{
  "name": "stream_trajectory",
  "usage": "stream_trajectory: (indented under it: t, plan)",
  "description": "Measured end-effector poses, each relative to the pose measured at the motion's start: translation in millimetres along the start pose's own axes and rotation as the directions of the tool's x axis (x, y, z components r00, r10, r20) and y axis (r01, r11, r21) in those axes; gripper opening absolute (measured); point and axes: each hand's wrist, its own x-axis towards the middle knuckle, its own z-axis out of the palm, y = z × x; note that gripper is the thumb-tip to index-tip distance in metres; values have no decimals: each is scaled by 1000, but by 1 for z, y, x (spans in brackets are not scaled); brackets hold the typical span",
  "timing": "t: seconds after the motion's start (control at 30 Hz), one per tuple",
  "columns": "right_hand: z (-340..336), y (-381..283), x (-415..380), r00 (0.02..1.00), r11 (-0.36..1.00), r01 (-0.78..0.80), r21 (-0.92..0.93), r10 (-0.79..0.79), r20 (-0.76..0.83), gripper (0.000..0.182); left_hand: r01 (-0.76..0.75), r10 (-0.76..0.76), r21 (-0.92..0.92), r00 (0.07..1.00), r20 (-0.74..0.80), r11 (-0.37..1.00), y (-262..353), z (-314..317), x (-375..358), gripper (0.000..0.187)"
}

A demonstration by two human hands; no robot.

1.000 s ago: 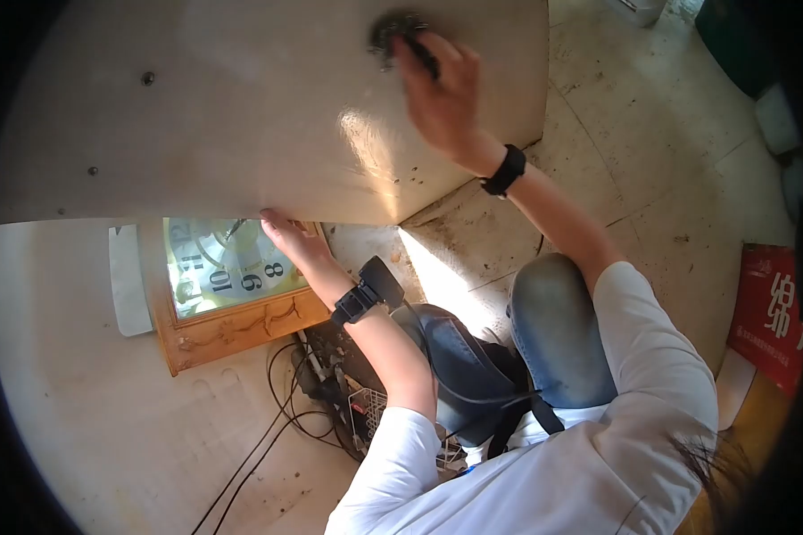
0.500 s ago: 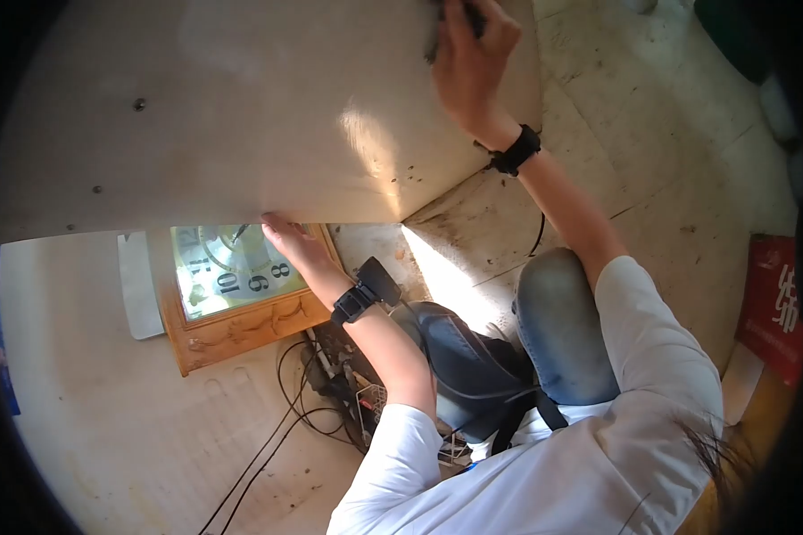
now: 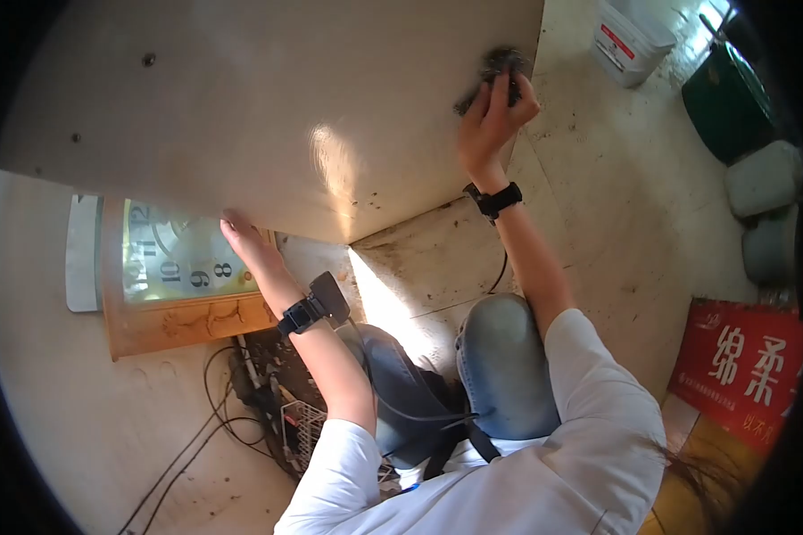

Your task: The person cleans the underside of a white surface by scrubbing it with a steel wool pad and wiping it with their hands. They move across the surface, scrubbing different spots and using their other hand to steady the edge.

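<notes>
A large pale panel (image 3: 232, 116) with screws in it fills the upper left of the head view. My right hand (image 3: 495, 120) is closed around a dark, shaggy scourer (image 3: 501, 67), pressed to the panel near its right edge. At the panel's lower edge is my left hand (image 3: 252, 247), its thumb side against the edge and its other fingers partly hidden; it appears to grip the edge. Just behind that hand stands a wooden-framed clock (image 3: 192, 316), its upper part covered by the panel.
Black cables (image 3: 210, 401) and a white wire rack (image 3: 303, 428) lie below the clock. On the right are a white tub (image 3: 632, 45), a green bucket (image 3: 727, 102) and a red printed box (image 3: 732, 366). Sunlight streaks the tiled floor (image 3: 589, 241).
The view has shifted, bringing more of the right side into sight. My right hand has moved down the panel with the scourer. My left hand stays at the lower edge.
</notes>
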Motion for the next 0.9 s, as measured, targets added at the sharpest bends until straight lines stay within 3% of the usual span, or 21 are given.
stream_trajectory:
  t: [0.07, 0.13, 0.17, 0.2, 0.3, 0.33, 0.37, 0.43, 0.47, 0.53, 0.6, 0.7, 0.8, 0.9]
  plan:
    - [6, 29, -18, 882, 934, -306, 184, 206, 425, 29, -3, 3, 4, 1000, -19, 1000, 0, 2, 2, 43]
    - [32, 39, -104, 900, 973, 86, 212, -167, 403, 28, -1, 1, 2, 1000, -27, 1000, 0, 2, 1, 45]
    - [14, 21, -105, 815, 882, 430, 195, -471, 336, 21, 5, -5, -1, 999, -32, 1000, 0, 2, -4, 46]
    - [-1, 6, -97, 631, 680, 717, 153, -727, 273, 15, 7, -7, -4, 999, -33, 1000, 2, 3, -6, 46]
    - [8, 9, -70, 816, 823, 568, 27, -567, 110, 28, 8, -7, 30, 1000, -28, 1000, 6, 6, -2, 47]
    - [11, 10, -52, 937, 937, 347, 47, -348, 39, 28, 14, -13, 52, 1000, -28, 999, 6, 6, -2, 47]
    - [6, -3, -16, 994, 991, 107, 81, -105, -25, 29, 15, -15, 65, 1000, -7, 998, 6, 4, 0, 47]
    - [-13, -21, 38, 988, 997, 47, -57, -55, -142, 28, 19, -23, 93, 999, 41, 996, 6, 1, 1, 48]
    - [-12, -13, 34, 989, 995, 60, -84, -71, -127, 29, 24, -26, 77, 999, 27, 997, 7, 2, 0, 48]
    - [-3, 17, 2, 989, 986, 87, -140, -102, -109, 30, 27, -27, 40, 1000, 5, 999, 10, 7, -2, 48]
    - [3, 59, -65, 999, 987, 33, -158, -36, -20, 34, 33, -32, 48, 999, -14, 998, 16, 13, -5, 48]
    - [-13, 64, -99, 932, 950, -306, -66, 313, 186, 37, 40, -40, 35, 999, -24, 999, 16, 14, -5, 47]
    - [2, 35, -45, 982, 984, -175, -42, 171, -80, 37, 9, -7, 73, 1000, -22, 997, 11, 9, -4, 45]
    - [-4, -21, 20, 994, 996, 90, -21, -91, -65, 39, -3, 2, 37, 1000, 32, 999, 12, 10, -4, 45]
